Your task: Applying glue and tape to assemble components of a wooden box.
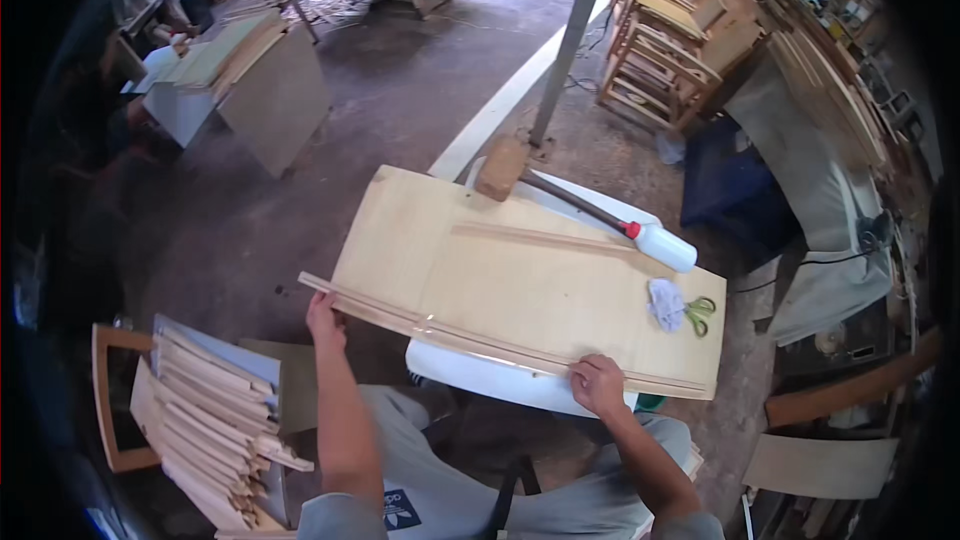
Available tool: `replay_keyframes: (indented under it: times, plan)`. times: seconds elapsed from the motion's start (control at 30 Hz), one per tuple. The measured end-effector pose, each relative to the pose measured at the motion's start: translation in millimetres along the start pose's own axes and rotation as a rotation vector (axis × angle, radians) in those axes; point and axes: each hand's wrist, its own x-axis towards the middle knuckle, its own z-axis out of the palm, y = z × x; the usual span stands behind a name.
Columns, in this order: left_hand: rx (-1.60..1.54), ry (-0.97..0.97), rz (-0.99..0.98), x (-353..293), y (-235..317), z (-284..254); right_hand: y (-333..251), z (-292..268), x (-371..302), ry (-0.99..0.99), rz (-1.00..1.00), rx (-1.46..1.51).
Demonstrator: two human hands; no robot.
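A pale plywood panel (510, 275) lies across a white surface (500, 377) before me. Along its near edge runs a long thin wooden strip (480, 340), its left end jutting past the panel. My left hand (324, 322) is closed on the strip close to that end. Toward the right, my right hand (598, 384) pinches the strip against the panel's edge; its fingertips are partly hidden. A second wooden strip (540, 234) rests on the panel's far part. Also on it are a white bottle with a red cap (667, 248), a crumpled white cloth (664, 304) and green-handled scissors (700, 315).
A wooden mallet (502, 168) lies at the far edge by a metal post (573, 50). Stacked wooden pieces (215, 415) stand at my left. Chair frames (665, 40) are at the far right, with a blue box-like thing (735, 190) nearer. Boards (275, 100) stand far left.
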Motion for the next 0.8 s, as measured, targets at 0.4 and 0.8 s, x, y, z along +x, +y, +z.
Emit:
replay_keyframes:
  times: [0.4,0.8]
  plan:
    - [0.087,0.025,0.124,5,2,17,176,-71,190,0.096,0.459,-0.724]
    - [-0.189,0.081,0.051,-5,19,13,122,-114,149,0.015,0.659,1.152]
